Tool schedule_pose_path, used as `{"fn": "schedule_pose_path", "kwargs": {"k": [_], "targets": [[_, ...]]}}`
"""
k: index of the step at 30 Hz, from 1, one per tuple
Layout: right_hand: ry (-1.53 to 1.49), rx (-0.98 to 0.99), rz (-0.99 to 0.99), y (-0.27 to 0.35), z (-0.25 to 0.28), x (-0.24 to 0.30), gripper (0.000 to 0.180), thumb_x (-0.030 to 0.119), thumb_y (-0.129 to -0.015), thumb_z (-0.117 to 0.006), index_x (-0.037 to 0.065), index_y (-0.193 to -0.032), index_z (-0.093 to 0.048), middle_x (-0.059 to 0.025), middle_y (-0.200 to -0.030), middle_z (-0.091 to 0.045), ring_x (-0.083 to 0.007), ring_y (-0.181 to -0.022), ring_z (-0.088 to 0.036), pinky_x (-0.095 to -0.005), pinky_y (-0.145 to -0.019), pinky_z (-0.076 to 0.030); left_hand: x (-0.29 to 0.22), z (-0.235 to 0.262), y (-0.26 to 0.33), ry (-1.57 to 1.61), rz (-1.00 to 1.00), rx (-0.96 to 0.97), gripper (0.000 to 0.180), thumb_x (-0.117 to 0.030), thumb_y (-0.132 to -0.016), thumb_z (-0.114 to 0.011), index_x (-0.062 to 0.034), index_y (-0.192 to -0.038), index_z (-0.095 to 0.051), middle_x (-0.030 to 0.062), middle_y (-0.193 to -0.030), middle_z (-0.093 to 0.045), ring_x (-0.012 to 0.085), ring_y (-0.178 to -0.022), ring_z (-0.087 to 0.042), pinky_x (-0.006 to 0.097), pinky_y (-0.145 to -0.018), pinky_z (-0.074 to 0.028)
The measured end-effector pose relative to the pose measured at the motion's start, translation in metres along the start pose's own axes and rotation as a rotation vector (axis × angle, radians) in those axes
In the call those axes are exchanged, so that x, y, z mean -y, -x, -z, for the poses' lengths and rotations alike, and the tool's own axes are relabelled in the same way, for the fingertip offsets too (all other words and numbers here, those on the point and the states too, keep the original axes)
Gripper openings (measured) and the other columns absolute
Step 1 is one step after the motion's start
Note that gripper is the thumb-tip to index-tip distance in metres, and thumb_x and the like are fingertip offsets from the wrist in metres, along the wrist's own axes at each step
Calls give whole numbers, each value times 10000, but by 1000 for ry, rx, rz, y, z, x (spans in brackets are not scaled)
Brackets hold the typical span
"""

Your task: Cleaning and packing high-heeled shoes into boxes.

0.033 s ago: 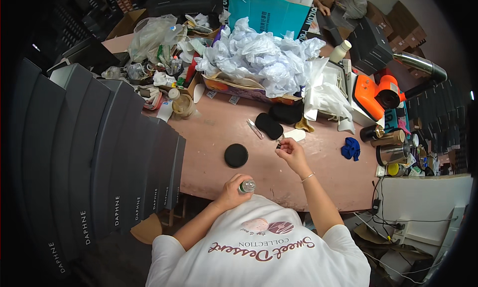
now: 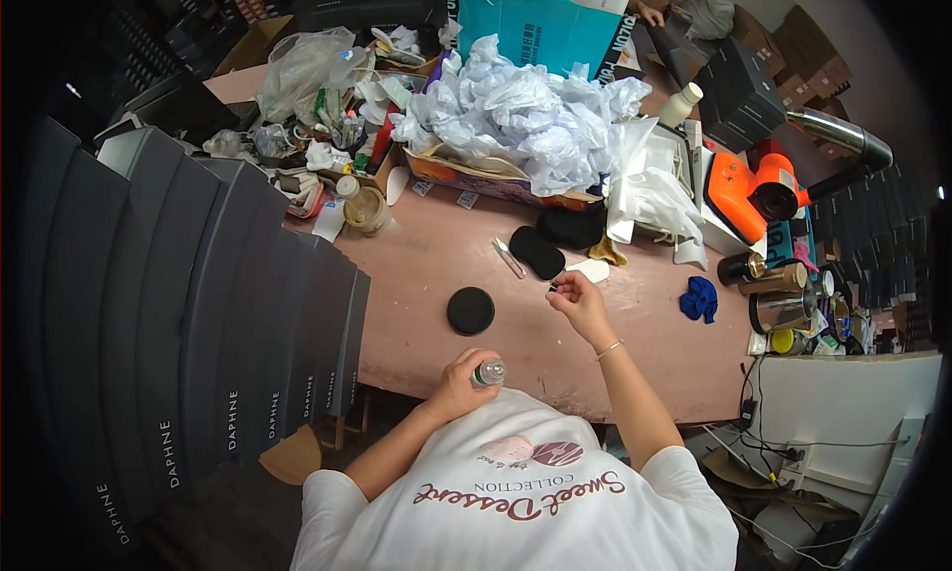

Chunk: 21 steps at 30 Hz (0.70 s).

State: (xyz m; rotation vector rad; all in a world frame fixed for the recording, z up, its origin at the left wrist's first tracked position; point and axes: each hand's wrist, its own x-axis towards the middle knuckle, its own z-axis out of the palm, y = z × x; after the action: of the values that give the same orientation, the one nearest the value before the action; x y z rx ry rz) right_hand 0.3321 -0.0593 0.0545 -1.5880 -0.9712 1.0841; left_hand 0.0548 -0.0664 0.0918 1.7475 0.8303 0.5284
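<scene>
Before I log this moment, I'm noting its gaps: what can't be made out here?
Head view, all three:
Dark piece in the right hand: too small to identify, partly covered by that hand.
Bottle: lower part hidden by the left hand.
Patterned box: inside hidden by crumpled paper.

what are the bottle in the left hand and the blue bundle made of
The bottle in the left hand: clear, glossy plastic or glass, see-through top with highlights; I can't tell which. The blue bundle: probably matte fabric, given its soft, crumpled folds.
</scene>
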Motion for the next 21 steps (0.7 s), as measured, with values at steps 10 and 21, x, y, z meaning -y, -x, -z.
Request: {"fn": "schedule_pose_path", "kwargs": {"k": [10,21], "targets": [[544,-6,302,-100,-27,36,270,103,-771,-711,-7,-994,-607,-103,-802,-643,-158,-683,-617,-281,-652,-506,1,4,-11,75,31,-63,429,-56,-686,-707,-26,-1088,-561,145,-1044,-582,311,-982,-596,367,-847,-479],[520,345,327,-34,-80,20,261,96,-755,-698,22,-981,-590,-134,-860,-614,-265,-688,-620,-357,-649,-502,18,3,4,97,69,-101,445,-46,-670,-719,-29,-1086,-563,128,-1045,-570,264,-955,-593,337,-821,-480]]}}
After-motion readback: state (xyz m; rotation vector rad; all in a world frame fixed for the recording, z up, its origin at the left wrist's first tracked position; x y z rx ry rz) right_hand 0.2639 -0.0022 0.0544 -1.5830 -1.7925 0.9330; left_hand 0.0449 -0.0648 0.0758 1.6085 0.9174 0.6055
